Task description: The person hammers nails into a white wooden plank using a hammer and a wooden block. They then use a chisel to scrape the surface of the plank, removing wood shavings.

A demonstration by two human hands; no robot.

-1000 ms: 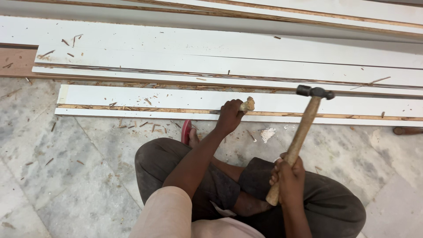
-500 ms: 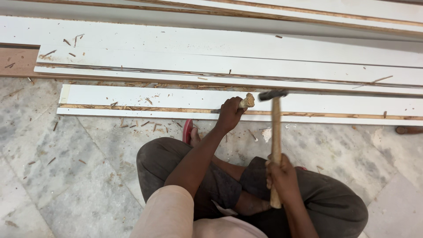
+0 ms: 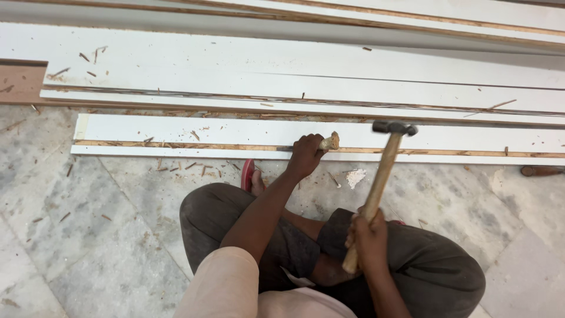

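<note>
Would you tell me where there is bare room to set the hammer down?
The marble floor left of the knee, below the white board, is open, with a few chips. It is crowded where the left hand grips the chisel and the right hand raises the hammer.

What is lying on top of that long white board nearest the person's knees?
On the long white board lie scattered wood chips; the left hand rests there gripping a wooden-handled chisel, its blade covered.

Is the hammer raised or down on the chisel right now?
Raised. The hammer in the right hand has its head in the air, clear of the chisel that the left hand holds on the white board.
</note>
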